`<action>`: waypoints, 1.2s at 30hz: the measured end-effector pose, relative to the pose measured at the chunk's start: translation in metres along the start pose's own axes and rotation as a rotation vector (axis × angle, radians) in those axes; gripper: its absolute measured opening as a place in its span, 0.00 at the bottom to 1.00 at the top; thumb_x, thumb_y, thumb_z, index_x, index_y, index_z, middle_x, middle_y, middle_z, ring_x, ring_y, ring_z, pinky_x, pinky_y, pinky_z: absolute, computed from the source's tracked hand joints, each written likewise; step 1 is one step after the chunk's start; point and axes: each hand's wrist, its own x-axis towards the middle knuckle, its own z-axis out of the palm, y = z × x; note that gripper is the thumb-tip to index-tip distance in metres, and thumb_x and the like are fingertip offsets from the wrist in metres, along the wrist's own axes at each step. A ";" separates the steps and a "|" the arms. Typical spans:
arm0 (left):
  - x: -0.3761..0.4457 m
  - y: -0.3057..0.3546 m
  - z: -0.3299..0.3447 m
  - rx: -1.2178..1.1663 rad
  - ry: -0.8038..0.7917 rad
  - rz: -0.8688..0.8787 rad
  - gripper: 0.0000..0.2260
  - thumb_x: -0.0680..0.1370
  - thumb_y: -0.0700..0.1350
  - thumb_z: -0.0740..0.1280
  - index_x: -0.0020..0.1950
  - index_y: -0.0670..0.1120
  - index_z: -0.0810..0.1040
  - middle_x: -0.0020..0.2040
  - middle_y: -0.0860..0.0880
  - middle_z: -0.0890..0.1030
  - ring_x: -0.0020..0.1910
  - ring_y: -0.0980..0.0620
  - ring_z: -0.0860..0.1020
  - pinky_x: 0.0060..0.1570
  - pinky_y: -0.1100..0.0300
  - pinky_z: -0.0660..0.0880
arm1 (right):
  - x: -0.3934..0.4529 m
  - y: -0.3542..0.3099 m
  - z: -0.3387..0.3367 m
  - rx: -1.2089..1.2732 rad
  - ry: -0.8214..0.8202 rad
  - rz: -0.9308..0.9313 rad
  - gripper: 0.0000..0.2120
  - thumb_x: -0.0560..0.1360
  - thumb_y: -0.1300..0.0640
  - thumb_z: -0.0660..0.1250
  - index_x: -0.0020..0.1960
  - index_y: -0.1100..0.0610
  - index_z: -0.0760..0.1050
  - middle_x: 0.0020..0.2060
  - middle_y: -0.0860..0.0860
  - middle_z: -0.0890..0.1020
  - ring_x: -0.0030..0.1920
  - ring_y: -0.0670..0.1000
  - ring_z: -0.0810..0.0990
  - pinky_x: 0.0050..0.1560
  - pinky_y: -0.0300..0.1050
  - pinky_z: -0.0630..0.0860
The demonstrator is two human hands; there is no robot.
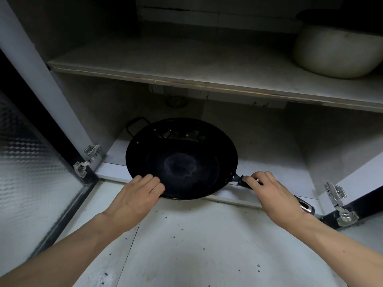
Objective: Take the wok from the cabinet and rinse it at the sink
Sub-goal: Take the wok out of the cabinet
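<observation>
At far left the open cabinet door hangs aside. My left hand lies fingers spread over the near rim of the black wok, which sits on the cabinet's bottom shelf, its front edge overhanging the lip. My right hand curls around the long handle. To lift well, I should support the rim from below, raise it level, and draw it straight out under the upper shelf. A pale pot sits upper right, cut off. Something shiny, perhaps a lid, rests inside the wok's far side; the cabinet's back is too dark to read.
</observation>
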 end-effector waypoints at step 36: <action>-0.069 0.120 -0.635 -0.263 -0.291 -0.216 0.07 0.78 0.47 0.61 0.45 0.46 0.75 0.41 0.50 0.74 0.39 0.48 0.74 0.36 0.55 0.73 | -0.233 -0.018 -0.587 0.141 -0.370 -0.269 0.31 0.72 0.73 0.59 0.67 0.45 0.64 0.56 0.48 0.70 0.59 0.51 0.69 0.51 0.48 0.75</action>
